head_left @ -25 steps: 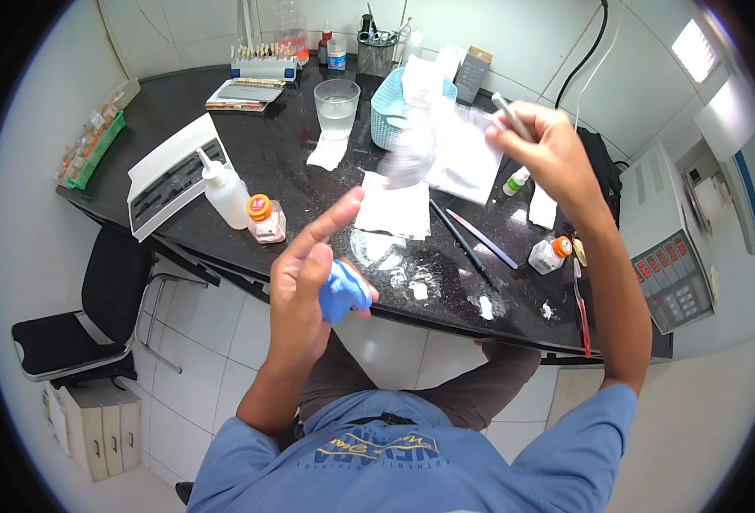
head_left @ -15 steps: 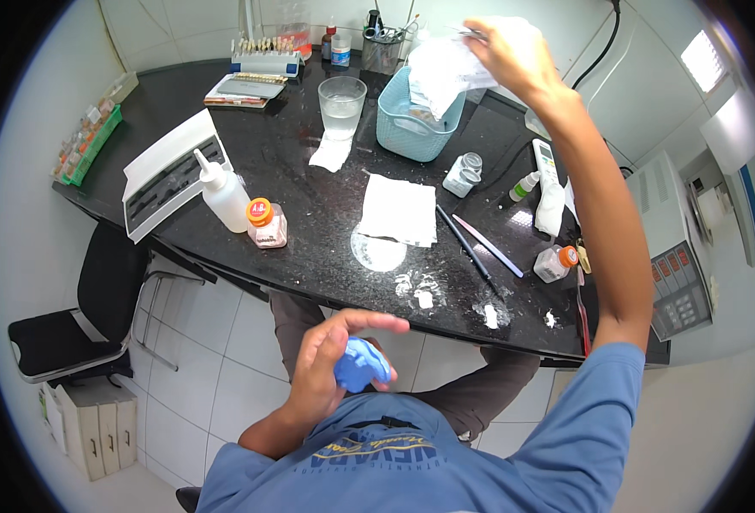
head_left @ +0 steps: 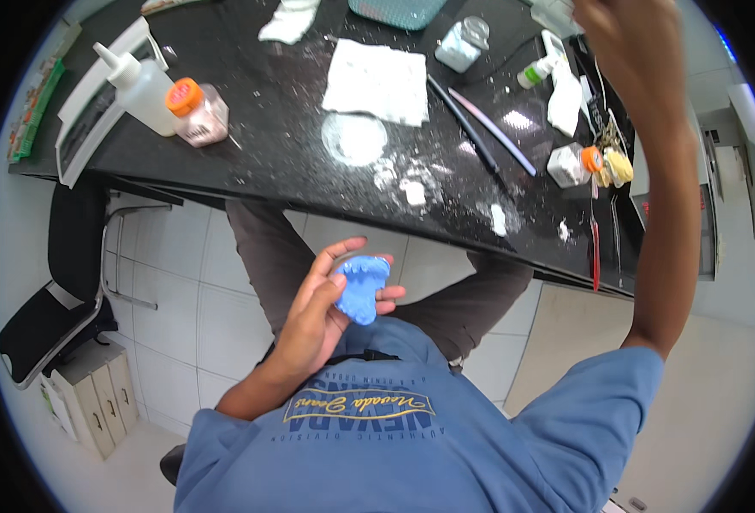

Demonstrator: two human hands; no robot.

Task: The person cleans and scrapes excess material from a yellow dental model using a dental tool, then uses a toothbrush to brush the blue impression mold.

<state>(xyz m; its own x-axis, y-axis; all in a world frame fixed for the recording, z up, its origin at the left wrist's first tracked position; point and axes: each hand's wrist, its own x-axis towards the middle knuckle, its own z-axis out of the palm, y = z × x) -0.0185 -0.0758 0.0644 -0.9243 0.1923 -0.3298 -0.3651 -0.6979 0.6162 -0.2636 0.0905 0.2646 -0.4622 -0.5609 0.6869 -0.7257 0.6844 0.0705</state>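
Note:
My left hand [head_left: 317, 299] is closed around a blue dental impression [head_left: 362, 291], held over my lap below the table's front edge. Its tooth-shaped hollows and curved rim face up. My right arm reaches up along the right side, and my right hand [head_left: 630, 38] is at the top edge of the picture. Its fingers are cut off there, so what they hold, if anything, is hidden. Beneath that hand lie the remote control [head_left: 557, 51] and a small green-labelled bottle [head_left: 535, 73].
On the black table [head_left: 283, 171] lie a folded white tissue [head_left: 377, 81], a round clear dish [head_left: 354, 139], two slim tools [head_left: 490, 132] and patches of white powder [head_left: 415, 193]. A squeeze bottle [head_left: 142, 90] and an orange-capped jar [head_left: 198, 113] stand left; another orange-capped jar [head_left: 572, 164] lies right.
My right hand has moved from above the blue basket toward the upper right; the white cloth near it is out of view. My left hand has turned the impression face up. The view has tipped downward.

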